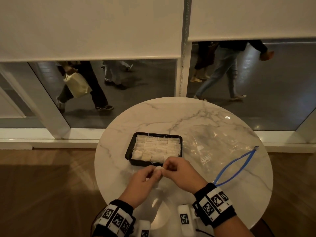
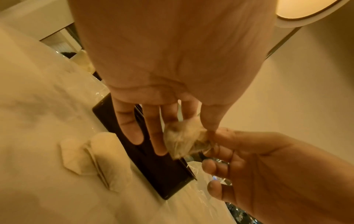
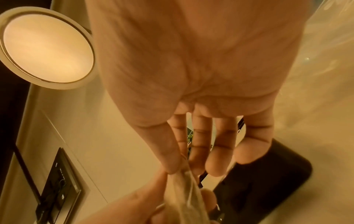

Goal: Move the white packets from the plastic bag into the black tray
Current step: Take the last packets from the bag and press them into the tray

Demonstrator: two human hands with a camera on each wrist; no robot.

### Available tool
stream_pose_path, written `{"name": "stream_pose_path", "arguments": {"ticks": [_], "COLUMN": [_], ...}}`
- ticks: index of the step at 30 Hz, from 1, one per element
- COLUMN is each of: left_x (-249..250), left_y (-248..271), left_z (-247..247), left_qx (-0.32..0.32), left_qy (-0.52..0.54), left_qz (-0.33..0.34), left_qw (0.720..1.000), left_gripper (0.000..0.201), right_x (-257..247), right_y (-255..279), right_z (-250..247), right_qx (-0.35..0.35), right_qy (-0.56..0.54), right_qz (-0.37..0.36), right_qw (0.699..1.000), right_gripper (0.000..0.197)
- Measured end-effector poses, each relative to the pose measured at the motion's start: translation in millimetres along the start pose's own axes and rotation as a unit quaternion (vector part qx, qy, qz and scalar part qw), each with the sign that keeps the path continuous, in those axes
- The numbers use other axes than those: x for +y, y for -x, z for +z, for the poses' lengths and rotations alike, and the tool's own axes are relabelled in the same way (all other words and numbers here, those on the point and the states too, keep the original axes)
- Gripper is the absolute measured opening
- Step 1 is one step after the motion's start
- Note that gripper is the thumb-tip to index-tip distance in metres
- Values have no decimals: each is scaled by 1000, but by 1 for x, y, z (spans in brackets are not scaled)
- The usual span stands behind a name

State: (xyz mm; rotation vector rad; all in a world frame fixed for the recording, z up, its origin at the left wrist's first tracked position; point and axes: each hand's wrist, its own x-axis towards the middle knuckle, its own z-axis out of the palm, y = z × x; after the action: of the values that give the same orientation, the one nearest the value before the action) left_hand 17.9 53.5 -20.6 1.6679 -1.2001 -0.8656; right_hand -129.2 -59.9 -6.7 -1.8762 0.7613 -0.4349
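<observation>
Both hands meet just in front of the tray point(image 1: 128, 151), sharing one packet point(image 1: 158, 169) between them. The left hand point(image 1: 142, 179) pinches it between thumb and fingers point(image 2: 153, 136) while the right hand point(image 1: 179, 173) nips its other end between thumb and forefinger, its remaining fingers hanging loose. Held in the air like this, close over the tray's near rim, the packet can be straightened or untangled (threads trail from the ones already packed) before it goes in; that seems the likely reason for the two-handed hold.

The tray sits mid-worktop point(image 1: 171, 113), within easy reach, and is nearly filled with packets in tidy rows, so a flattened packet fits better than a crumpled one. Two more packets point(image 2: 91, 154) lie on the worktop beside the tray in the left wrist view, probably waiting their turn.

The bag point(image 1: 222, 151) lies flat to the right of the tray, blue zip gaping open toward the person; it looks empty, though glare makes that uncertain.
</observation>
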Motion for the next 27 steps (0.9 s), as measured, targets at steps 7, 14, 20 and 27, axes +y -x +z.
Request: {"name": "stream_pose_path", "arguments": {"ticks": [7, 14, 20, 27], "left_x": [11, 16, 15, 12], "left_y": [-1, 2, -1, -2], "left_z": [2, 1, -2, 6], "left_qx": [17, 55, 112, 69], "left_qy": [60, 50, 34, 14], "left_qz": [-24, -12, -36, 0], "left_qw": [998, 997, 992, 998], "left_gripper": [16, 13, 24, 40], "right_x": [-3, -9, -15, -10], "right_y": [1, 1, 2, -2], "right_z": [-3, -10, -24, -12], "right_qx": [39, 103, 195, 125], "right_qy": [-18, -18, 48, -43], "right_qz": [-28, -24, -30, -14], "right_qw": [999, 994, 979, 991], "right_gripper": [8, 11, 15, 13]}}
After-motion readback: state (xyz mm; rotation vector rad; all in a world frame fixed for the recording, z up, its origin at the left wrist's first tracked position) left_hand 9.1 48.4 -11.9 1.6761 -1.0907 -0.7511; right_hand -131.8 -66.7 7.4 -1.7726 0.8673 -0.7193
